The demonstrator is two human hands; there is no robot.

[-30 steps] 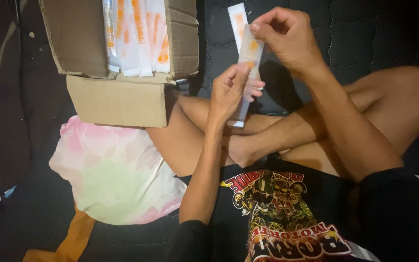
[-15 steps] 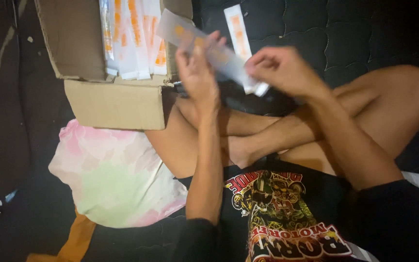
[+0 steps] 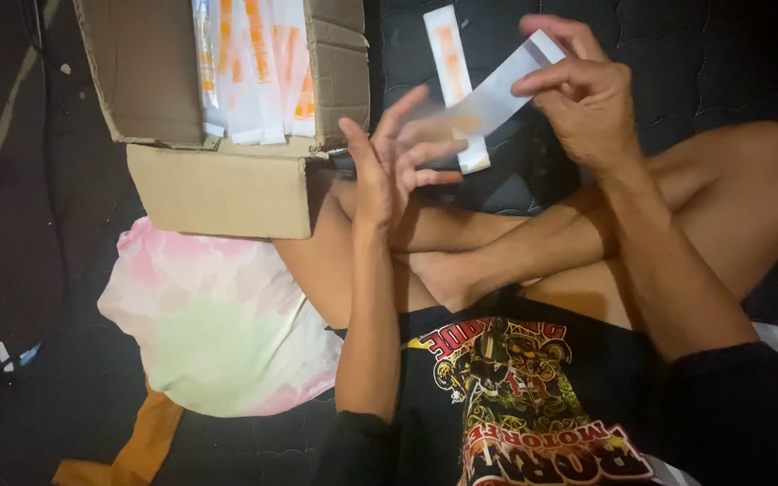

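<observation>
From my remote seat I count two hands at work, the left hand (image 3: 389, 166) and the right hand (image 3: 578, 94), with one white strip packet (image 3: 497, 90) between them. One more white packet with an orange stripe (image 3: 454, 81) lies on the dark mattress. One open cardboard box (image 3: 227, 189) holds a bundle of the same packets (image 3: 254, 67); at least four show, the exact number unclear. One pastel tie-dye pillow (image 3: 218, 324) sits beside it.
</observation>
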